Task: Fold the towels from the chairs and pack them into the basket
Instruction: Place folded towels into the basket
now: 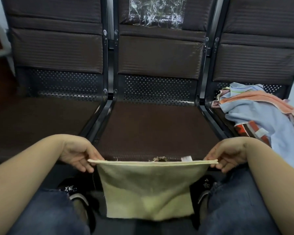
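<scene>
The doubled towel is pinched at its top corners by both hands' fingers, so a slackened pinch could let the layers slide apart.

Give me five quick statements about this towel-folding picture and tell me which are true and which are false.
1. Both hands hold the yellow towel by its top corners. True: the left hand and right hand each pinch one end.
2. The yellow towel lies flat on the middle seat. False: it hangs between the knees, in front of the middle seat.
3. A pile of towels sits on the right-hand seat. True.
4. The basket stands on the left seat. False: no basket is in view.
5. Clear plastic wrap covers part of the middle backrest. True.
</scene>
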Available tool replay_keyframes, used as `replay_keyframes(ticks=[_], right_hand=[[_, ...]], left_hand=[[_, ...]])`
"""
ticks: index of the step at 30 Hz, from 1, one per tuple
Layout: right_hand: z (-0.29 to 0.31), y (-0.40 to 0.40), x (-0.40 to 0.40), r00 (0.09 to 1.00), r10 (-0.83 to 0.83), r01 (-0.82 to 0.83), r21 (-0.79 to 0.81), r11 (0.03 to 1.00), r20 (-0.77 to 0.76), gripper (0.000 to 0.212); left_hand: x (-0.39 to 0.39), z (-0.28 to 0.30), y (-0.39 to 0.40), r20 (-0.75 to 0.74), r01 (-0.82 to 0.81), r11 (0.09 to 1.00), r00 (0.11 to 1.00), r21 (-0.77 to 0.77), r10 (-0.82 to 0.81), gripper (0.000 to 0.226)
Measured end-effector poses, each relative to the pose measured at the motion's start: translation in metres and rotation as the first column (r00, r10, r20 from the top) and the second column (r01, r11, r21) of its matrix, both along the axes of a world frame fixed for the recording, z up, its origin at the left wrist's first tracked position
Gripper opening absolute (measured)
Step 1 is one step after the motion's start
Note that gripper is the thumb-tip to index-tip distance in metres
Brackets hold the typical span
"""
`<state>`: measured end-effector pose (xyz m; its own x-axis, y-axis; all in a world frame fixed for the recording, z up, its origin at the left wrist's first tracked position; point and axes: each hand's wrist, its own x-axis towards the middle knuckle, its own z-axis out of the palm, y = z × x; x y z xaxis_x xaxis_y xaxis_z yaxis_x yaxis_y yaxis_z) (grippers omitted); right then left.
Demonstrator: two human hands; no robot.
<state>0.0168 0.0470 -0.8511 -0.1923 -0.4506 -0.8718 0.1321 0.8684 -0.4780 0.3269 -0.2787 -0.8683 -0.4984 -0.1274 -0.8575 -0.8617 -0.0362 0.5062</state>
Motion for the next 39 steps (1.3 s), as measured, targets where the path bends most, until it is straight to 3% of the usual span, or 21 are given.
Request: replay_keyframes(ticks=[6, 11, 14, 22, 31, 39], right_hand=[[-0.003, -0.007, -0.014, 0.918, -0.396, 0.397, -0.146, 0.906, 0.041, 0.022], [-0.004, -0.026, -0.025, 0.786, -0.613, 0.61, -0.272, 0.744, 0.085, 0.022], [-0.004, -0.041, -0.029, 0.735, -0.675, 0.654, -0.337, 0.677, 0.071, 0.024], [-0.008, -0.094, -0.049, 0.674, -0.736, 0.617, -0.602, 0.507, 0.071, 0.05], [-0.021, -0.143, -0.084, 0.636, -0.762, 0.542, -0.773, 0.33, 0.121, 0.044], [-0.022, -0.142, -0.084, 0.644, -0.757, 0.545, -0.759, 0.356, 0.107, 0.039]], left_hand=[[-0.018, 0.001, -0.007, -0.149, -0.451, 0.879, 0.869, 0.156, 0.472, 0.034], [-0.04, 0.006, -0.01, -0.248, -0.64, 0.736, 0.693, 0.221, 0.677, 0.023], [-0.056, 0.01, -0.01, -0.291, -0.709, 0.649, 0.582, 0.275, 0.759, 0.022], [-0.101, 0.013, -0.032, -0.423, -0.767, 0.516, 0.352, 0.381, 0.835, 0.028], [-0.138, -0.003, -0.065, -0.567, -0.735, 0.463, 0.129, 0.496, 0.813, 0.034], [-0.137, 0.001, -0.065, -0.61, -0.742, 0.499, 0.155, 0.447, 0.777, 0.034]])
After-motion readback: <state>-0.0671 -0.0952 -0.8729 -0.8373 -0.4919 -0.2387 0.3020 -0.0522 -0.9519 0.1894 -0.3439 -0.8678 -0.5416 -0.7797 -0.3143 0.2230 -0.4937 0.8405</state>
